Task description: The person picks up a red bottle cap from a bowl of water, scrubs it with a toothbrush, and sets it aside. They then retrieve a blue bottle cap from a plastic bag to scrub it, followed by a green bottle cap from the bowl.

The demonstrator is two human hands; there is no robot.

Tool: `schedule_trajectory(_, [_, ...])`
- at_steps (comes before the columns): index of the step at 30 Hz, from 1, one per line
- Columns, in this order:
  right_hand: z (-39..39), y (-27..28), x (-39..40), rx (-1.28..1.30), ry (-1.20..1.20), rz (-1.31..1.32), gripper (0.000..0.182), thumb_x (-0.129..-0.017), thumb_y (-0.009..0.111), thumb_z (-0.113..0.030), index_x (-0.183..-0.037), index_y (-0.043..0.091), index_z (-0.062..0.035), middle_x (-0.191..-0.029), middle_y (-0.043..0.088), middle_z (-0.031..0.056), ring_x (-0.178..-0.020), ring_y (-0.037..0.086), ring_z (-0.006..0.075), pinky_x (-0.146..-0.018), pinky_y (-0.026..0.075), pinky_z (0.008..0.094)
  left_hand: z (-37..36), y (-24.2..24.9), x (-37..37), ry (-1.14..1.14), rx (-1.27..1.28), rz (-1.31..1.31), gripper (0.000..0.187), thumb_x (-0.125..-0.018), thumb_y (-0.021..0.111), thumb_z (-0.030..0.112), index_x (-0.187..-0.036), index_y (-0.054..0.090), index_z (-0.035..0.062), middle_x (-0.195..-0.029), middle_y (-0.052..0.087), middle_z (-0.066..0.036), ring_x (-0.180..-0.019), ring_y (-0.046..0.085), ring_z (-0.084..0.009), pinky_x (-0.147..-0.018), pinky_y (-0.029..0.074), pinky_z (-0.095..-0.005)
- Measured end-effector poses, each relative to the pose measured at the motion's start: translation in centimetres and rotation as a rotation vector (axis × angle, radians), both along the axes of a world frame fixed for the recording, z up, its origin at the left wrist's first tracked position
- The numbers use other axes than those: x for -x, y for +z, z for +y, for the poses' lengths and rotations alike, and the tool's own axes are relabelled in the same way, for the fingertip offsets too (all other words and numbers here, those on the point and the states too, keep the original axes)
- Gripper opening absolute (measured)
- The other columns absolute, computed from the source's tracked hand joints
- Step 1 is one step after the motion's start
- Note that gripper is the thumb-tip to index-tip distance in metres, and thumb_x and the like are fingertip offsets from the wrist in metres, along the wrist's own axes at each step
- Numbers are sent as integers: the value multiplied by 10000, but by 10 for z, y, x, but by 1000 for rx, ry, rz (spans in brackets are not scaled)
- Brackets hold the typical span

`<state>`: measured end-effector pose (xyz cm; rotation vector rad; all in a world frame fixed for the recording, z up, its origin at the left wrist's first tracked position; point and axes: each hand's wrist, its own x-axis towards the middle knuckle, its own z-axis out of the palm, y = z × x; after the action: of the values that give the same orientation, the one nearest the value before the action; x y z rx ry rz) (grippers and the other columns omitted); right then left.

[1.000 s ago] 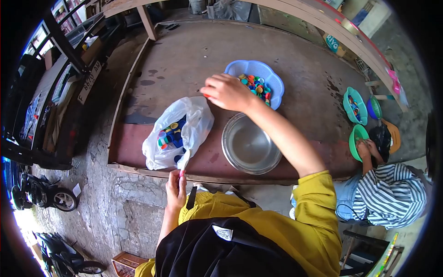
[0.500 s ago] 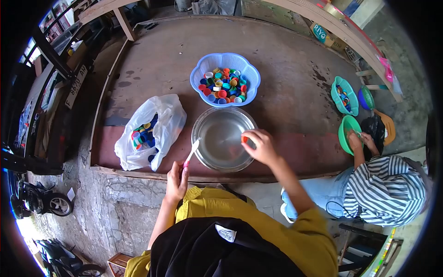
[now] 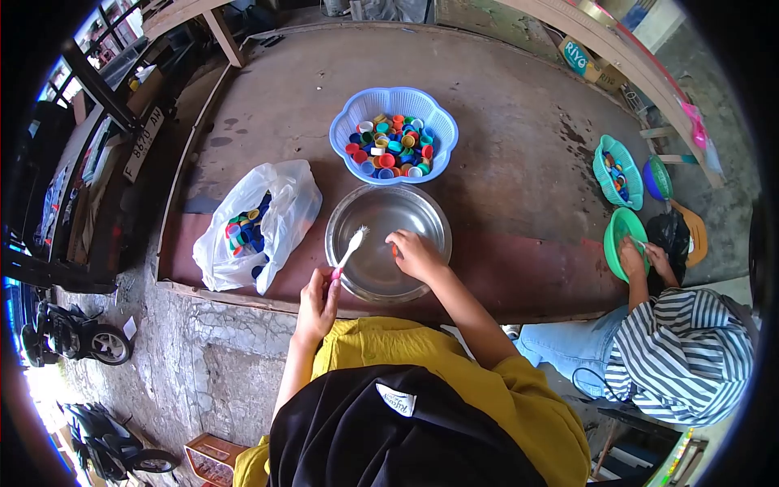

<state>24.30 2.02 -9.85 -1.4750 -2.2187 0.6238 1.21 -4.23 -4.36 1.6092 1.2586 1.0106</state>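
Observation:
My left hand (image 3: 318, 302) is closed round the pink handle of a white-headed toothbrush (image 3: 350, 253), its bristles over the metal basin (image 3: 388, 286). Above that same basin my right hand (image 3: 417, 256) pinches an orange-red bottle cap (image 3: 395, 250), mostly covered by the fingers. What looks like water lies in the basin. Just behind it stands a blue scalloped plastic basket (image 3: 445, 134) with many coloured bottle caps inside. To the left, a white plastic bag (image 3: 290, 195) lies open with more caps in it.
At the right, a co-worker in a striped top (image 3: 686, 353) has both hands at a green bowl (image 3: 614, 235). A teal basket (image 3: 605, 174) of caps, a purple-green bowl (image 3: 659, 178) and a black bag (image 3: 667, 235) are nearby. The brown tabletop (image 3: 519, 130) has a raised edge.
My right hand has moved left with the cap, from the basin's right rim to over its middle. The toothbrush has come up and right over the basin. The view has shifted slightly.

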Motion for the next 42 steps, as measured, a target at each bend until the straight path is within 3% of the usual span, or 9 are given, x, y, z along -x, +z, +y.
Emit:
schedule_trajectory(9, [8, 1, -5, -16, 36, 49, 275, -681, 628, 6, -945, 578, -52, -885, 631, 111, -831, 613, 302, -716, 490, 386, 10, -2, -6, -59, 37, 27, 137, -905, 504, 69, -992, 497, -36, -678, 526, -101, -584, 443, -117, -555, 385, -262])
schedule_trajectory(15, [9, 18, -13, 119, 43, 331, 337, -687, 696, -23, -1002, 576, -35, -925, 645, 121, -865, 625, 283, -748, 494, 359, 10, -3, -2, -25, 73, -24, 106, -908, 493, 58, -964, 486, -31, -649, 471, -74, -575, 396, -91, -531, 355, -253])
schedule_trajectory(25, [9, 93, -16, -102, -17, 483, 359, -693, 702, -29, -1031, 580, -36, -962, 635, 117, -874, 620, 270, -765, 488, 332, 13, 7, -9, -14, 191, -222, 107, -919, 481, 72, -966, 488, -24, -692, 493, -58, -629, 455, -70, -561, 387, -245])
schedule_trajectory(29, [16, 36, -15, -73, -6, 311, 407, -682, 698, -19, -1059, 557, -72, -965, 612, 91, -865, 611, 273, -741, 489, 344, 26, -19, -13, -105, 36, 112, 135, -904, 509, 80, -976, 513, -34, -665, 551, -130, -560, 503, -137, -546, 419, -279])
schedule_trajectory(33, [11, 86, -11, -224, -32, 353, 381, -689, 687, -13, -1044, 559, -65, -946, 601, 106, -870, 594, 295, -757, 483, 364, 33, 40, -19, -19, 60, 38, 143, -912, 515, 98, -981, 517, -27, -649, 530, -94, -561, 483, -109, -530, 401, -266])
schedule_trajectory(36, [9, 106, -12, -339, -80, 436, 433, -685, 684, 0, -1090, 545, -65, -953, 601, 113, -862, 596, 303, -752, 484, 375, 36, 42, -19, -16, 1, 13, 146, -909, 518, 98, -980, 520, -29, -657, 548, -103, -576, 518, -122, -548, 417, -274])
schedule_trajectory(38, [12, 72, -8, -256, -120, 506, 451, -678, 683, 7, -1100, 543, -67, -972, 604, 119, -871, 598, 302, -762, 485, 379, 41, 6, -14, -42, -40, 299, 150, -894, 531, 88, -981, 521, -34, -693, 588, -138, -620, 582, -168, -575, 440, -295])
schedule_trajectory(39, [13, 66, -8, -120, -54, 349, 460, -681, 680, 11, -1111, 541, -72, -983, 608, 122, -863, 606, 296, -771, 489, 375, 41, 10, -16, -66, -20, 356, 153, -879, 542, 73, -981, 520, -40, -724, 610, -166, -670, 622, -208, -599, 455, -311])
schedule_trajectory(42, [3, 69, -17, -263, -63, 323, 453, -687, 677, 12, -1112, 544, -73, -974, 614, 116, -842, 614, 289, -757, 499, 363, 33, 41, -17, -69, 70, 151, 145, -886, 534, 70, -983, 520, -37, -716, 602, -140, -635, 593, -178, -587, 448, -291])
